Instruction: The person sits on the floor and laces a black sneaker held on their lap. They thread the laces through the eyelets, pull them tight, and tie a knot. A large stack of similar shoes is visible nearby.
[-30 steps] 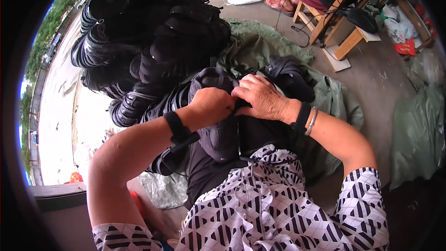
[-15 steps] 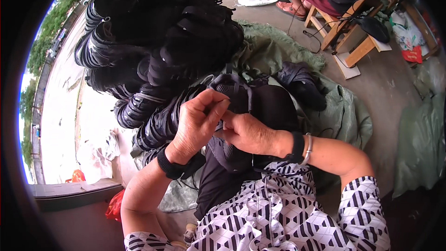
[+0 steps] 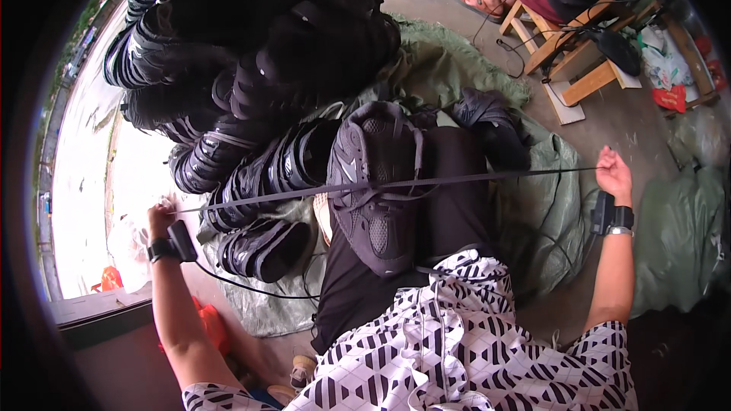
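"Both hands have swung wide apart since the earlier frame: the left hand (image 3: 161,217) is out at nine o'clock from the shoe (image 3: 381,221), the right hand (image 3: 613,173) at three."

"What do the fingers have hold of?"

"Each hand's are pinched closed on a dark flat lace (image 3: 487,178), drawn straight between them; the left ones are small and a bit blurred."

"And where's the shoe?"

"On the person's lap (image 3: 453,217), toe at six o'clock, with the lace running across its middle."

"How far along does it look?"

"Some lacing shows just above the toe, so that part seems done. The long lace is untied, so I'd call it unfinished. Which holes it passes through, I can't tell."

"Other shoes?"

"Big dark pile (image 3: 312,53) at eleven o'clock."
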Motion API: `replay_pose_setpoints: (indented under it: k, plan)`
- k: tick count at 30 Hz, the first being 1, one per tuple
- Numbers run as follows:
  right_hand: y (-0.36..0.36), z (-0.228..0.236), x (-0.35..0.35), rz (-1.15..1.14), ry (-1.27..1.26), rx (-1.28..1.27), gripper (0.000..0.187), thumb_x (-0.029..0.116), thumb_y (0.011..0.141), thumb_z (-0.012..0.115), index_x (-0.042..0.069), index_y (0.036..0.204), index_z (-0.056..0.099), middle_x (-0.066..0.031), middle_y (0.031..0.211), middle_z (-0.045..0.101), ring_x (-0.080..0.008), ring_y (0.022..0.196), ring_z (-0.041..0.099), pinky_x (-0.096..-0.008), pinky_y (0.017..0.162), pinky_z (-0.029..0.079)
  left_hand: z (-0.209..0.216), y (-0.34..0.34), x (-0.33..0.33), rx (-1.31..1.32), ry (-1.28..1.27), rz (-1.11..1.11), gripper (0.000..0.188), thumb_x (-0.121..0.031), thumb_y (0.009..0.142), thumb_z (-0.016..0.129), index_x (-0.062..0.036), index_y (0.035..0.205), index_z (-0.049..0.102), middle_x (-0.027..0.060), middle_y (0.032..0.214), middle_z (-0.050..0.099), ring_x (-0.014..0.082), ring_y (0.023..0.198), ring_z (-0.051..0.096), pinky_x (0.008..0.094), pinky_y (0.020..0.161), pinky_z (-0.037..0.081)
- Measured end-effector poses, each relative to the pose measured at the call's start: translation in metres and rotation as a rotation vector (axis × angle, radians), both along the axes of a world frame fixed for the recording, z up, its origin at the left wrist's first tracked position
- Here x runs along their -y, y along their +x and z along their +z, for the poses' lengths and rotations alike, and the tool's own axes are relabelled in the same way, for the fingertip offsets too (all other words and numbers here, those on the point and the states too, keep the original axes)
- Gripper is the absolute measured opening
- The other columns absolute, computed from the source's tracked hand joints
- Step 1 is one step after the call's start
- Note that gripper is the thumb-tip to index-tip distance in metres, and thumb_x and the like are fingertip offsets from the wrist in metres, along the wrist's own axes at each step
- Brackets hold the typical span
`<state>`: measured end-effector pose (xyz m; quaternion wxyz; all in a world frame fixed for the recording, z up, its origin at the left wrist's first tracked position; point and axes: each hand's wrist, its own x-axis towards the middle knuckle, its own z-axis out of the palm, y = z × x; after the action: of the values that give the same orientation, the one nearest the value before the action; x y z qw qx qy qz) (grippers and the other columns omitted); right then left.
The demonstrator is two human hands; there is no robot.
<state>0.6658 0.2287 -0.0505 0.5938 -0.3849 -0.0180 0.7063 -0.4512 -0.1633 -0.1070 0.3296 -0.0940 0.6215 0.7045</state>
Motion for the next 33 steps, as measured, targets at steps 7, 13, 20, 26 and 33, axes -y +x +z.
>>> replay_pose_setpoints:
  k: [7, 13, 20, 26, 33]
  plan:
    - [-0.251, 0.086, 0.084, 0.623, 0.398, 0.624, 0.018, 0.017, 0.096, 0.051, 0.004, 0.103, 0.062, -0.0101, 0.081, 0.068, -0.0017, 0.040, 0.033, -0.0172, 0.036, 0.024, 0.102, 0.371, -0.125, -0.286, 0.049, -0.532, 0.014, -0.009, 0.091, 0.053, -0.0079, 0.104, 0.060, 0.0012, 0.078, 0.058, 0.0094, 0.057, 0.051, 0.0250, 0.049, 0.043]
    - [-0.353, 0.122, 0.157, 1.020, 0.967, 1.004, 0.010, 0.007, 0.096, 0.053, 0.002, 0.096, 0.061, -0.0068, 0.081, 0.066, -0.0094, 0.048, 0.054, -0.0237, 0.047, 0.044, 0.155, 0.502, -0.107, -1.189, 0.042, -1.079, 0.024, -0.005, 0.077, 0.068, 0.0003, 0.100, 0.067, 0.0075, 0.083, 0.051, 0.0184, 0.079, 0.054, 0.0311, 0.074, 0.046]
    - [-0.361, 0.107, 0.157, 1.159, 0.769, 1.049, 0.019, 0.018, 0.099, 0.048, 0.003, 0.091, 0.058, -0.0049, 0.070, 0.061, -0.0108, 0.046, 0.053, -0.0251, 0.046, 0.044, 0.141, 0.530, -0.128, -1.557, -0.171, -1.052, 0.032, -0.023, 0.070, 0.083, -0.0061, 0.079, 0.058, 0.0080, 0.077, 0.053, 0.0249, 0.074, 0.058, 0.0369, 0.063, 0.049]
    - [-0.347, 0.091, 0.126, 0.965, 0.392, 0.634, 0.019, 0.024, 0.096, 0.057, 0.007, 0.088, 0.062, 0.0043, 0.065, 0.054, -0.0003, 0.047, 0.045, -0.0135, 0.038, 0.029, 0.141, 0.492, -0.144, -0.891, 0.258, -1.252, 0.022, -0.013, 0.077, 0.080, -0.0040, 0.075, 0.060, -0.0011, 0.078, 0.049, 0.0119, 0.076, 0.047, 0.0259, 0.072, 0.039]
    - [-0.330, 0.075, 0.108, 0.892, 0.199, 0.308, 0.010, 0.016, 0.089, 0.068, 0.012, 0.096, 0.061, 0.0088, 0.062, 0.044, 0.0015, 0.044, 0.036, -0.0141, 0.036, 0.025, 0.125, 0.488, -0.145, -0.398, 0.197, -1.137, 0.021, -0.016, 0.084, 0.075, -0.0055, 0.075, 0.060, -0.0035, 0.078, 0.049, 0.0072, 0.077, 0.046, 0.0242, 0.072, 0.038]
